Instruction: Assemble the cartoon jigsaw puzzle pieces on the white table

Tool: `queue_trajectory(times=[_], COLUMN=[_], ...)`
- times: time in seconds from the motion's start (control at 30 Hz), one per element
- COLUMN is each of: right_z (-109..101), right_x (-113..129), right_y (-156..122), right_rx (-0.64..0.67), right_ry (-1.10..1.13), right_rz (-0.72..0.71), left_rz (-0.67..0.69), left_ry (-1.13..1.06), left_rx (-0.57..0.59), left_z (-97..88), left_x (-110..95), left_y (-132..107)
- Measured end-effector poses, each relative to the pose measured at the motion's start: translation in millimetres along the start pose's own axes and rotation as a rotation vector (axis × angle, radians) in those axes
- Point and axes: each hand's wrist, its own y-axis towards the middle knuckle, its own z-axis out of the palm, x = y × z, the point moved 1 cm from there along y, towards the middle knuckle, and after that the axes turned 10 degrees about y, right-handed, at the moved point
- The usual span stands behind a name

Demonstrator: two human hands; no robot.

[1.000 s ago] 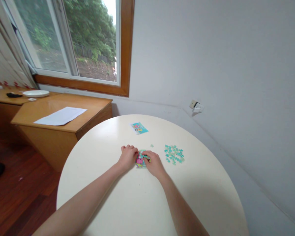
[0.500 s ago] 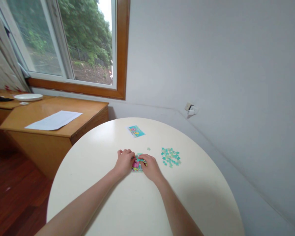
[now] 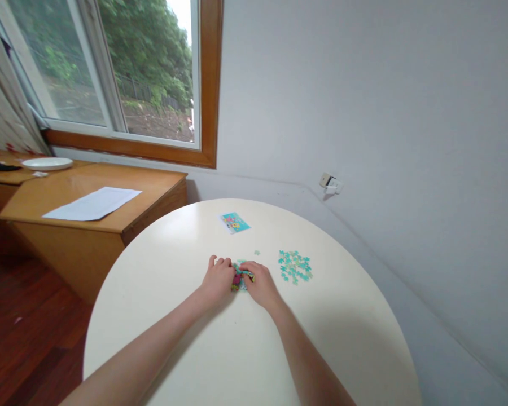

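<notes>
Between my two hands is a partly joined jigsaw puzzle [image 3: 238, 279] with pink, teal and yellow parts, its edges covered by my fingers. My left hand [image 3: 219, 280] grips its left side, fingers curled and the thumb hidden. On the right side, my right hand [image 3: 259, 280] pinches the puzzle between thumb and fingers, and that part looks bent upward. One loose pale puzzle piece [image 3: 257, 252] lies just beyond my right hand. Farther right is a spread pile of teal and pale green puzzle pieces [image 3: 295, 266].
A small picture card [image 3: 235, 223] lies toward the far edge of the round white table [image 3: 186, 349]. Left of it stands a wooden desk [image 3: 152, 181] with white paper [image 3: 93, 204] and a white plate [image 3: 47, 163]. A wall socket [image 3: 331, 184] is behind the table.
My hands have drawn slightly closer together, and the puzzle between them looks more folded and narrower. The whole view has shifted a little; the pile and card stay put on the table.
</notes>
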Motion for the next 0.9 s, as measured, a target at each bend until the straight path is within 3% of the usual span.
queue_trajectory(times=[0.4, 0.9], right_z=[1, 0], right_x=[-5, -3], right_y=[0, 1], right_rx=[-0.001, -0.002], right_ry=[-0.015, -0.013], right_rz=[-0.015, -0.009], left_rz=[-0.020, -0.005], left_ry=[-0.151, -0.054], left_rx=[-0.016, 0.039], left_z=[4.5, -5.0], left_x=[18, 8], left_y=[5, -1])
